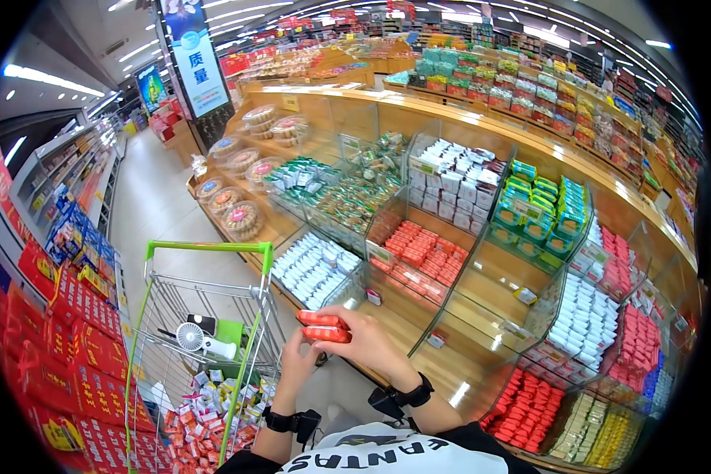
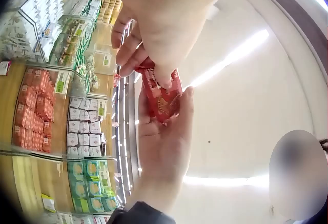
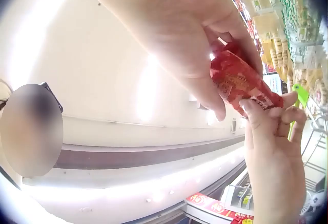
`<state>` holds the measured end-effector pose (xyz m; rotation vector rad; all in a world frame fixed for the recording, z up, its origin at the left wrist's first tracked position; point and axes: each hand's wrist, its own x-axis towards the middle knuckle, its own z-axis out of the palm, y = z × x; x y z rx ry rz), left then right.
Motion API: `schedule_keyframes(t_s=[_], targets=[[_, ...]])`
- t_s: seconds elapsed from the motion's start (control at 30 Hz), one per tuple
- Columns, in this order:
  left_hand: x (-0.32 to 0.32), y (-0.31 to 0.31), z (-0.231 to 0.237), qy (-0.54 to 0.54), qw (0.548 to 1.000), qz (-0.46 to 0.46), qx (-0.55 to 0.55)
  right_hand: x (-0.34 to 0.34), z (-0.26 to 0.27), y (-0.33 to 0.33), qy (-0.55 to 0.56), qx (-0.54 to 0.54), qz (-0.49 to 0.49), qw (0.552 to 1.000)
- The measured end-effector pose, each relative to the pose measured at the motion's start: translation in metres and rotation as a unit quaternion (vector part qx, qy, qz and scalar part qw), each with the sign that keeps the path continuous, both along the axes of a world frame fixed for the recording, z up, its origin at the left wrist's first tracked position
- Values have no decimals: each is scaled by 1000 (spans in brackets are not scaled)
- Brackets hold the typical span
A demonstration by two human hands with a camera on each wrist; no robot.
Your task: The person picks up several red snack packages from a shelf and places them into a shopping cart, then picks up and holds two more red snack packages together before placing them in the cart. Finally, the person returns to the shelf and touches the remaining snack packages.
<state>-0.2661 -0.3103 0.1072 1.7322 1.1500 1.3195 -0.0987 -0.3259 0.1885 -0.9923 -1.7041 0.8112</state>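
Just below centre in the head view: two red packets (image 1: 324, 325), stacked, both hands on them. Left hand (image 1: 294, 363) grips from 7 o'clock, right hand (image 1: 365, 340) from 4. Not in a bin, not in the cart (image 1: 205, 245), so handling this pair looks unfinished. Clock from the hands: white packets (image 1: 316, 270) in rows at 12, orange-red packets (image 1: 426, 251) at 1 to 2, bright red packets (image 1: 523, 404) at 4, cart at 9 with a mixed loose pile (image 1: 213, 423) low in it at 8. Bins look mostly sorted by kind; pile doesn't. My read: partway through. Can't count what's left, pile runs under the cart frame. Can't tell which bin the held pair matches either.

Left wrist: left hand drops in from 12, thumb pressed on the packet face, narrow pinch. Right hand comes up from 6, fingers behind the packet. Only one packet reads clearly; wrapper looks intact. Orange-red bin at 9, green packs (image 2: 92, 183) at 7 to 8.

Right wrist: right hand enters from 11, holding the packet's upper end; left thumb pins the lower end from 5. Second packet's outline is unclear. Cart's green handle corner (image 3: 301, 95) at 3 to 4.
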Motion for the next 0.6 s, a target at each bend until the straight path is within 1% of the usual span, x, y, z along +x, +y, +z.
schedule_keyframes(t_s=[0.03, 0.07, 0.1, 0.17, 0.2, 0.23, 0.3, 0.43, 0.47, 0.6], targets=[[-4, -3, 7, 67, 997, 21, 32, -5, 3, 2, -4, 30, 21, 999], [-8, -8, 18, 117, 991, 37, 46, -10, 10, 2, -21, 20, 40, 999], [-13, -9, 23, 115, 991, 46, 49, -16, 11, 6, -23, 25, 48, 998], [-25, -12, 28, 76, 995, 53, 28, -33, 10, 10, -11, -13, 67, 998], [-35, -13, 24, 81, 994, 79, -2, -43, 4, 15, 16, -15, 71, 997], [-43, -14, 24, 81, 993, 88, -4, -51, 5, 16, 16, -16, 81, 996], [-56, -17, 31, 94, 990, 103, 21, -67, 7, 19, -11, 7, 60, 998], [-84, -12, 32, 76, 985, 139, 67, -98, 5, 30, -7, 34, 94, 995], [-92, -11, 30, 84, 982, 156, 66, -106, 7, 33, -4, 40, 98, 994], [-117, -10, 37, 85, 977, 177, 79, -138, 7, 42, -1, 69, 108, 992]])
